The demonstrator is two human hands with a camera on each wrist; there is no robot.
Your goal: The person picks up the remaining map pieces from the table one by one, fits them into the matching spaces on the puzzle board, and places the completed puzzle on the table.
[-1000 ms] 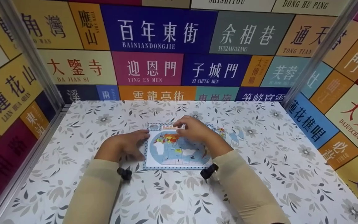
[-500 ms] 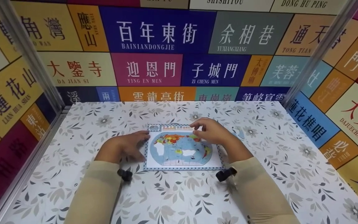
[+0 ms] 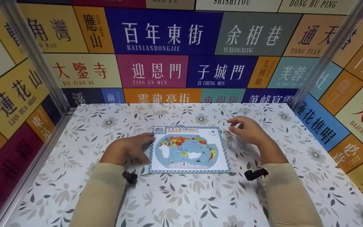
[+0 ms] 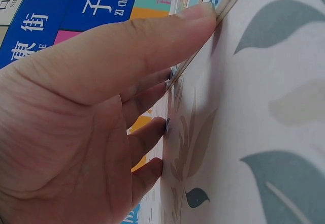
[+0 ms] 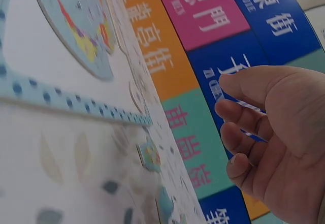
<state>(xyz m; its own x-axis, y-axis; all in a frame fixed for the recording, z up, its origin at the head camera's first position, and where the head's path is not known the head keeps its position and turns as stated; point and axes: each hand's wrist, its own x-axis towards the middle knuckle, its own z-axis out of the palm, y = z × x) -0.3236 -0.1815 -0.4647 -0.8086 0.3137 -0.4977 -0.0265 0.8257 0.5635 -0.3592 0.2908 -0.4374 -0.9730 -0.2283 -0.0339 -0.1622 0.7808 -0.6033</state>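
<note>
Our right hand (image 3: 247,130), empty, loosely curled, has left the puzzle (image 3: 186,148), nearing loose pieces (image 5: 151,155); gaps (image 3: 195,155) remain unfilled. Our relaxed left hand (image 3: 131,147) touches the puzzle's edge.

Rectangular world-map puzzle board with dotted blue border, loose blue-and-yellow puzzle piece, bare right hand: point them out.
Puzzle board (image 3: 190,171): head view, lower dotted border.
Loose puzzle piece (image 5: 151,156): right wrist view, printed top face.
Right hand (image 3: 248,130): head view, back of the hand.

Long beige sleeves (image 3: 98,195); small, blocky black wrist devices (image 3: 256,174).
</note>
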